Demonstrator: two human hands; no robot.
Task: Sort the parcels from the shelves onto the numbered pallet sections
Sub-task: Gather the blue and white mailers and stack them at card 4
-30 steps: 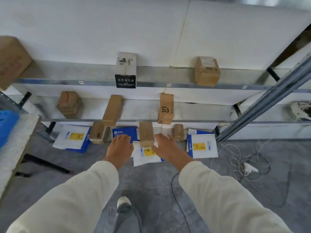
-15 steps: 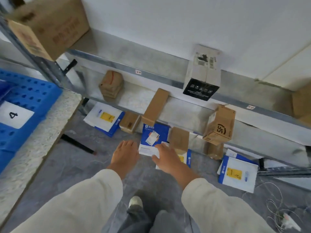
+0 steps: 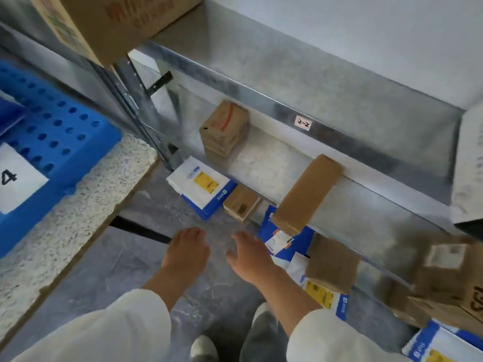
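**Storeroom floor by metal racking: both hands empty, reaching low**

Grey mottled floor [image 3: 125, 259], galvanised metal rack [image 3: 287, 100] against a white wall. No parcel is picked yet; every one in view sits on the rack or under it.

- **Nearest the hands:** a blue flat mailer with a white label [image 3: 281, 237], low down and partly under a long brown cardboard box [image 3: 307, 194] that overhangs the middle shelf edge.
- **Left of that:** a small brown carton [image 3: 241, 205] beside a white-and-blue mailer with a yellow label [image 3: 200, 185].
- **Further back:** a squat taped brown carton [image 3: 224, 128] stands on the middle shelf, below the tag "2-2" [image 3: 303, 123].

Left hand [image 3: 187, 253] and right hand [image 3: 251, 259] hold nothing. Their fingers are loosely extended, backs of the hands up, hovering over the floor just short of the mailers. This is probably the line-up for a two-handed pick of a flat item.

**Containers:** a blue perforated plastic pallet [image 3: 60, 126] sits at left on a speckled slab [image 3: 78, 205]. A white sheet marked "4" [image 3: 18, 178] lies on it, so it is likely a drop section. There is a blue shape at the pallet's far-left edge; cannot tell if it is a parcel.
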